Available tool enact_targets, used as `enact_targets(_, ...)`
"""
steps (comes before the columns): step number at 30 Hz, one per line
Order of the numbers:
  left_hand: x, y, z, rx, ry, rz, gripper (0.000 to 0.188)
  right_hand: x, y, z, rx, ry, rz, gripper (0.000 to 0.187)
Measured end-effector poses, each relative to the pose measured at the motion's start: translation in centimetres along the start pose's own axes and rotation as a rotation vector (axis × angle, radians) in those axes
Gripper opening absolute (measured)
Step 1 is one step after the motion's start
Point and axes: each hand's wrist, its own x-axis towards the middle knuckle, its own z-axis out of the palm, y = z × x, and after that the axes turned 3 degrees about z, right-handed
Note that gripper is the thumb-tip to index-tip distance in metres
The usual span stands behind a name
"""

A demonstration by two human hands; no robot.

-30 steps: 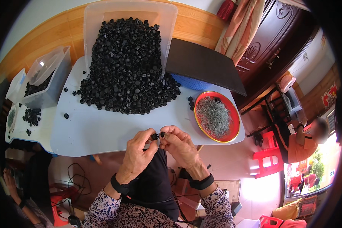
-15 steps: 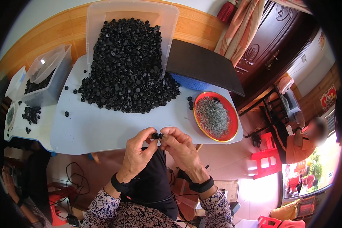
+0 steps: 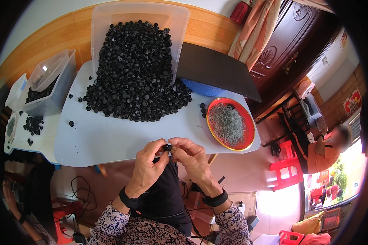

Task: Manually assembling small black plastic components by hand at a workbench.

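Two hands meet at the table's near edge: my left hand (image 3: 148, 163) and right hand (image 3: 192, 157) both pinch one small black cap (image 3: 167, 147), fingers curled tight. Since a second ago they've barely shifted; the fitting continues. Beyond lie the black cap heap (image 3: 137, 83) and red dish of metal bits (image 3: 230, 123).

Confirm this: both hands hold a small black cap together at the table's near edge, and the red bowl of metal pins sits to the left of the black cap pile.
Wrong on one point. The head view shows the red bowl of metal pins to the right of the cap pile, not the left. The rest stands: left hand and right hand hold a small black cap at the table's near edge.
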Motion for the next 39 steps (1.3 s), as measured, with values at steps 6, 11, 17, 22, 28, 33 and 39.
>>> enact_targets(6,-0.3,-0.4,0.2,0.017,-0.015,-0.011,0.029,0.0,0.3,0.0,-0.181,-0.069,-0.125,0.02)
enact_targets(11,-0.5,-0.6,0.2,0.012,-0.043,-0.016,0.029,0.2,1.5,-0.6,-0.185,-0.074,-0.158,0.016)
enact_targets(17,-0.4,-0.3,0.0,0.011,-0.059,-0.02,0.03,-0.4,0.6,-0.5,-0.272,0.002,-0.179,0.013)
enact_targets(22,-0.5,-0.3,0.2,0.011,-0.074,-0.009,0.031,-0.4,0.8,-0.5,-0.158,-0.044,-0.181,0.012)
enact_targets(28,-0.6,-0.3,0.6,0.09,-0.04,0.078,0.032,0.0,1.8,-0.9,-0.196,-0.011,-0.175,0.014)
enact_targets(33,-0.7,-0.3,0.6,0.134,-0.059,0.129,0.035,-0.5,1.1,0.0,-0.3,0.046,-0.213,0.016)
enact_targets(39,-0.8,-0.4,0.6,0.145,-0.068,0.165,0.035,-0.4,1.4,-0.4,-0.321,0.044,-0.226,0.018)
